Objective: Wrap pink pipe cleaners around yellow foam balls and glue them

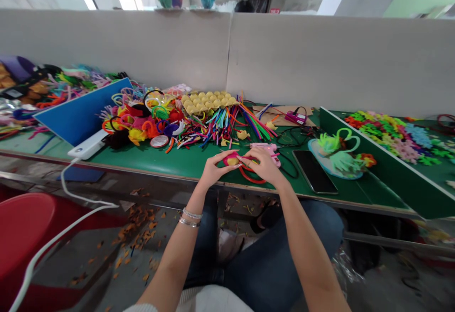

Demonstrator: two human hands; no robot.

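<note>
Both hands meet over the front edge of the green table (170, 158). My left hand (213, 170) pinches a small yellow piece wrapped in a pink pipe cleaner (232, 159). My right hand (263, 164) is closed on the same piece from the right, with a red hoop (250, 177) hanging below it. A pink glue gun (267, 149) lies on the table just behind my right hand.
A heap of coloured pipe cleaners (227, 125) and headbands (142, 122), a tray of yellow balls (208, 101), a black phone (314, 171), a green pipe-cleaner figure on a plate (337, 158), a blue board (83, 113), a green divider (373, 165) and a red stool (24, 236) surround me.
</note>
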